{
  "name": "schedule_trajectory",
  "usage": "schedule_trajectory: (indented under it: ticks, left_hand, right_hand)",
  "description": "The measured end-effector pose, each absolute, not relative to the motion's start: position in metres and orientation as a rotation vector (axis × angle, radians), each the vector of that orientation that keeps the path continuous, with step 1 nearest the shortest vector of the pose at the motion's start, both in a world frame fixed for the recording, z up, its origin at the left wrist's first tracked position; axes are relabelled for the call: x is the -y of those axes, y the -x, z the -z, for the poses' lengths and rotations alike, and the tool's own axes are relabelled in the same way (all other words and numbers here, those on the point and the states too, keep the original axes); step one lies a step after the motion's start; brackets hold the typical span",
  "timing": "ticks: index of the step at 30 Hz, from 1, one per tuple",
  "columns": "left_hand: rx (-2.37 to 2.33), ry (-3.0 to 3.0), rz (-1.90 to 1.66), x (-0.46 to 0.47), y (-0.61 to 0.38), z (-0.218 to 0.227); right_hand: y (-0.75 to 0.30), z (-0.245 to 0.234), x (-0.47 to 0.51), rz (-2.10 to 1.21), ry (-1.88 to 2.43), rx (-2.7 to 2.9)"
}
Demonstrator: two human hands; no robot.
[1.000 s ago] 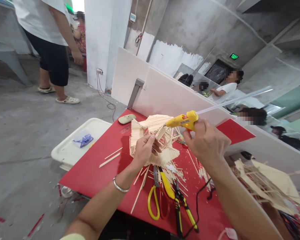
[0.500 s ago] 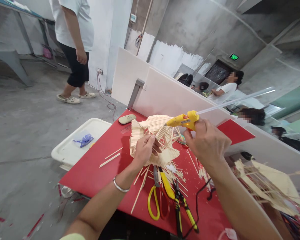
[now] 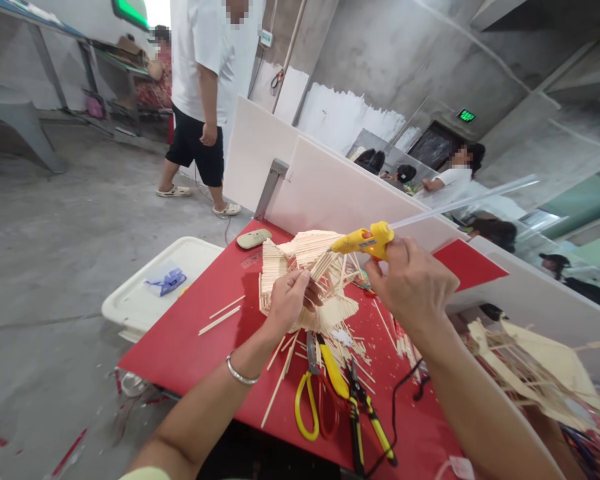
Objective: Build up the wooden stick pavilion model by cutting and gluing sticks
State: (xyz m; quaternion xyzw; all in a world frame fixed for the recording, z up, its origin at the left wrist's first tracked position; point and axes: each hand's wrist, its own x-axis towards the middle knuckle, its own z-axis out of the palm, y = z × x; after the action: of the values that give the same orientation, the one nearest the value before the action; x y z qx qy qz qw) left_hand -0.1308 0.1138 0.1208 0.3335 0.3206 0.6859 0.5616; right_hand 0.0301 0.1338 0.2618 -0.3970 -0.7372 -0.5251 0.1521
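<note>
While steadied on red table (image 3: 190,347) at centre: stick model (image 3: 300,257), pinched from 7 o'clock by curled left hand (image 3: 287,300). Wrapped tight round yellow glue gun (image 3: 363,241) at model's 3 o'clock: right hand (image 3: 413,283), nozzle at sticks.

Likely risks: hot glue on left fingers, so near nozzle; sticks crushed by hard pinch; black cord (image 3: 394,417) snagging scissors (image 3: 311,363), pliers (image 3: 359,400) at 6 o'clock.

White tray (image 3: 145,307) at 9; white partition (image 3: 330,193) at 12; concrete floor (image 3: 55,253), passer-by (image 3: 200,73) at 11.
</note>
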Motion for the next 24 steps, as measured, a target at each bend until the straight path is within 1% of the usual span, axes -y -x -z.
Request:
schedule_trajectory:
  ticks: [24]
  left_hand:
    - [-0.750, -0.817, -1.631, -0.1173, 0.1289, -0.1134]
  right_hand:
    - [-0.0316, -0.2623, -0.1330, 1.475, 1.143, 2.124]
